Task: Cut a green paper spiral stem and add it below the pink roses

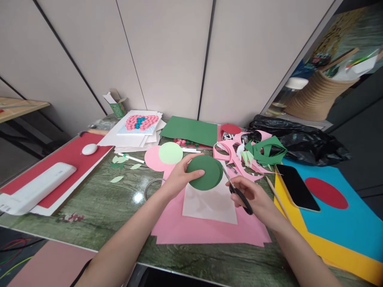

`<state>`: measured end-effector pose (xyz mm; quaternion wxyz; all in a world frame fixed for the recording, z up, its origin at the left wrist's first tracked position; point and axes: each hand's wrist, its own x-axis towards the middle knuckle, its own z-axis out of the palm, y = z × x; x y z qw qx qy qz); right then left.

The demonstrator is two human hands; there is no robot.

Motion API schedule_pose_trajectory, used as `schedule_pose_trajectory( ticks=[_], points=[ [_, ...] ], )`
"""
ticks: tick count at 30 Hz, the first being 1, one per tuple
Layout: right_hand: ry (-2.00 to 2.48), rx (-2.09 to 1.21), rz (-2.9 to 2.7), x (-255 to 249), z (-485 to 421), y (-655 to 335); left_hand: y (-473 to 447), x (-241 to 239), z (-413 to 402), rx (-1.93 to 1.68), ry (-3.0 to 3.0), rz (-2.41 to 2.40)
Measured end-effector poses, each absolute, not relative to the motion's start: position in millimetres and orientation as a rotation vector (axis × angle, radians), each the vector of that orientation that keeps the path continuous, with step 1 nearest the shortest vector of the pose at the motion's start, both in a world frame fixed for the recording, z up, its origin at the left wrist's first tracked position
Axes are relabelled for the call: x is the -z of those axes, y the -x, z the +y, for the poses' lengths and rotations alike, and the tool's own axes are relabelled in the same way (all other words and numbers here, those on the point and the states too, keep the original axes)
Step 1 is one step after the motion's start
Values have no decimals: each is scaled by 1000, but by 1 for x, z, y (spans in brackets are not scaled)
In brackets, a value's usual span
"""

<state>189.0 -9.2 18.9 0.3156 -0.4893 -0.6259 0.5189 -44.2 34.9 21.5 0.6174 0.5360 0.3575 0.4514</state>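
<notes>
My left hand (178, 176) pinches a dark green paper circle (207, 173), thumb on top, holding it above the table. My right hand (249, 194) grips black-handled scissors (236, 189) whose blades meet the circle's right edge. Beneath both lies a white sheet (209, 205) on a stack of pink paper (191, 227). A light green circle (170, 153) rests on a pink circle (152, 158) just beyond my left hand.
A phone (297, 186) lies on yellow (299, 223) and blue paper (353, 223) at right, a wooden stick (277, 198) beside it. Pink and green scraps (254, 153), a green sheet (191, 130), a black bag (299, 137), a white mouse (89, 149) and keyboard-like device (36, 187) at left.
</notes>
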Motion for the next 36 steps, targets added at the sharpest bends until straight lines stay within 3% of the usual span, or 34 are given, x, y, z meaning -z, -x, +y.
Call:
schedule_pose_trajectory(
  ticks=[36],
  points=[
    [1292,-1376,-1624,-21,-11,-187,45,-23,35,-1033,-1238,815]
  ],
)
